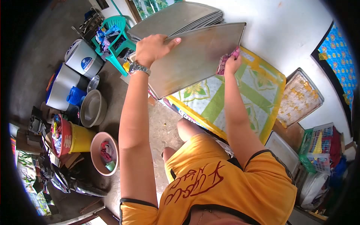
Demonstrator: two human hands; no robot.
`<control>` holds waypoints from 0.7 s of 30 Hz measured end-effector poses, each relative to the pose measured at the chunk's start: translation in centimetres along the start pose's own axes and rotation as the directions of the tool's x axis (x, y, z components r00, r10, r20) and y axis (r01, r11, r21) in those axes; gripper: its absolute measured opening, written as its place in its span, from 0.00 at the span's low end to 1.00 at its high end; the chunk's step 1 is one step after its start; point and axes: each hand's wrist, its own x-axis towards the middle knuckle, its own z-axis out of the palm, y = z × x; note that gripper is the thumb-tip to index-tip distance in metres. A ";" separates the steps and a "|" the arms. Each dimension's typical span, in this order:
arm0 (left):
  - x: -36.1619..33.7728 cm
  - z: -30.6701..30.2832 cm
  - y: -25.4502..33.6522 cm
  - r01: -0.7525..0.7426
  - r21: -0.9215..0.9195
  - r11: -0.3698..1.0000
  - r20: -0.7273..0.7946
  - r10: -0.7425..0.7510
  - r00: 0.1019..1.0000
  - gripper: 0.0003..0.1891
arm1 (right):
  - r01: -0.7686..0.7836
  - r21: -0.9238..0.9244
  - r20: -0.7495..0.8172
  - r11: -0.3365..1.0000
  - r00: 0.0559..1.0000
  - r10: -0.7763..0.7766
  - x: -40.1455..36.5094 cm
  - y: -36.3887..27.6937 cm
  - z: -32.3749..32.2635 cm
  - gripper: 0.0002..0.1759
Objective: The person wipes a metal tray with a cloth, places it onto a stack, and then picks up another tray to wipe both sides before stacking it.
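Observation:
A flat grey metal baking tray (195, 60) is held up at a tilt in front of me. My left hand (152, 48), with a metal watch at the wrist, is closed over the tray's upper left edge, thumb along its face. Low on the tray's right side, my right hand (233, 64) grips a crumpled pink-purple cloth (222, 64) that touches the tray's surface. Directly behind it, a stack of similar metal trays (176, 17) lies at the far end of a table covered in green, white and yellow patterned cloth (258, 88).
Against the wall at right leans a stained tray (300, 95), with plastic baskets (318, 148) nearby. On the left floor stand a pink basin (105, 153), a yellow bucket (81, 138), a grey basin (93, 108) and a washing machine (84, 58). A green chair (114, 47) holds clothes.

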 end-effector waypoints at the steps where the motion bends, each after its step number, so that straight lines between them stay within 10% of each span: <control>1: 0.1 0.1 -0.2 0.002 0.010 1.000 0.009 -0.002 1.000 0.38 | -0.102 0.022 0.019 0.995 0.995 0.101 -1.1 1.2 -0.1 0.21; 6: 0.7 0.4 -0.7 0.011 -0.012 1.000 0.008 -0.011 1.000 0.39 | -0.698 0.231 0.230 0.678 0.716 0.659 -2.0 12.0 3.1 0.12; 9: 1.5 0.5 -1.1 0.021 -0.024 1.000 0.043 -0.020 0.999 0.39 | -0.768 0.497 0.516 0.404 0.636 0.573 -4.6 9.2 2.2 0.14; 16: 1.8 0.5 -1.0 0.060 0.022 0.998 0.067 -0.061 0.996 0.40 | -0.693 0.521 0.490 0.499 0.721 0.490 -26.3 0.2 5.3 0.13; 17: 1.7 0.7 -0.9 0.074 0.039 0.996 0.044 -0.076 0.996 0.40 | -0.774 0.334 0.582 0.539 0.619 0.528 -30.3 -1.1 5.5 0.14; 18: 1.7 0.9 -0.7 0.086 0.053 0.995 0.021 -0.087 0.996 0.39 | -0.963 0.226 0.719 0.147 0.267 0.642 -33.0 -6.8 3.8 0.12; 19: 1.6 1.1 -0.7 0.076 0.037 0.996 0.024 -0.077 0.997 0.38 | -0.992 -0.096 0.882 0.082 -0.047 0.468 -35.0 -8.2 3.4 0.11; 21: 1.7 1.2 -1.1 0.057 0.007 0.998 0.023 -0.057 0.998 0.38 | -0.905 -0.342 0.918 0.255 -0.263 0.297 -38.6 -9.6 3.1 0.11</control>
